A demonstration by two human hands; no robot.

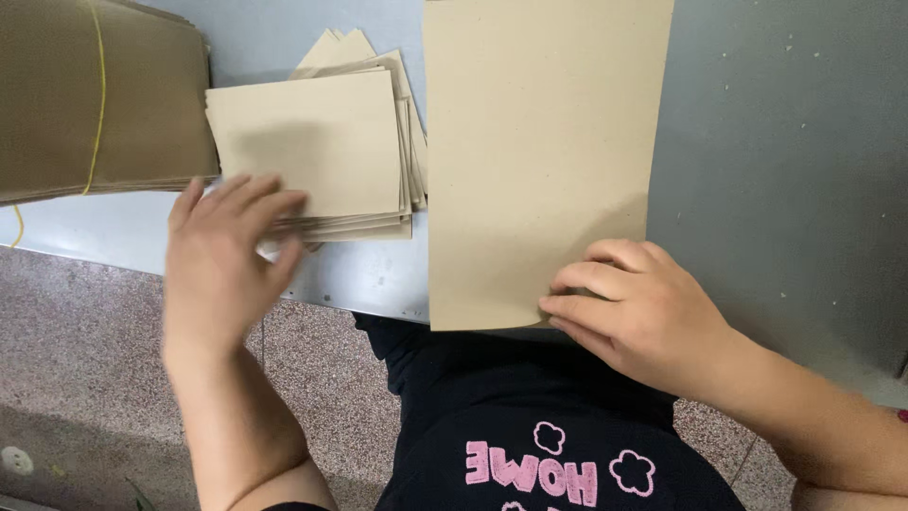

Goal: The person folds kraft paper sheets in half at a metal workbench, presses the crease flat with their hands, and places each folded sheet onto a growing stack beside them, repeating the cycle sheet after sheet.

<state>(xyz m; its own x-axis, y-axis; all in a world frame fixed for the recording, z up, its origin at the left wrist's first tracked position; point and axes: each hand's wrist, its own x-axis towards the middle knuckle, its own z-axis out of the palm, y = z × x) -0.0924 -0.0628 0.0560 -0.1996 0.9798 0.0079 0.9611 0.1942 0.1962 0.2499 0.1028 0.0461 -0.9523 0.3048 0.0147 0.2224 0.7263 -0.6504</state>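
The right hand (643, 317) lies on the lower right corner of a large tan paper sheet (539, 161), its fingers curled with the tips pressing on the paper, probably to keep the sheet from sliding, since its near edge overhangs the grey tabletop (776, 170) toward the person's lap. This grip pins the sheet down and does not pinch it.

The left hand (227, 260) hovers with fingers spread apart at the near edge of a pile of smaller tan pieces (312, 142), fingertips touching or just above the top piece (motion blur makes it hard to tell which). It clamps nothing that I can see. The pile is roughly squared at the front but fans out at the back, where a few corners stick up.

At the far left sits one thick bundle of brown sheets (95, 95), bound by a yellow band (97, 104) that holds it together.

Counted: one large sheet, one loose pile with too many pieces to number, one bound bundle, two hands.
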